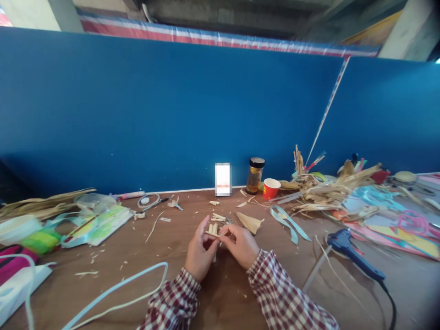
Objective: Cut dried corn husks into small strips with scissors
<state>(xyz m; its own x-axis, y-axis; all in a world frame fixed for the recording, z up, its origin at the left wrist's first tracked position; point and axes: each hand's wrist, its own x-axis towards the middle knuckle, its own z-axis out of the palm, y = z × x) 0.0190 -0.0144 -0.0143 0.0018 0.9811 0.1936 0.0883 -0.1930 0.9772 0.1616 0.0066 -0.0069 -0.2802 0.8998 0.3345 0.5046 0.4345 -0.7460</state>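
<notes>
Close above the brown table, both hands meet around a small assembly of pale wooden strips (pixel 213 230). My left hand (pixel 200 252) is closed on its lower left side, thumb and fingers gripping it. The fingertips of my right hand (pixel 241 244) are pinched together at its right end; what lies between them is too small to make out. Just beyond the hands lie several short pale strips (pixel 218 217). A pointed piece of dried husk (pixel 250 222) rests to the right of them.
A blue glue gun (pixel 355 254) lies at the right with its cable. Behind stand a jar (pixel 255 176) and a red paper cup (pixel 271 188). Dried husks (pixel 323 192) are heaped back right. Light blue ribbon (pixel 288 223) and white cords (pixel 117 286) lie on the table.
</notes>
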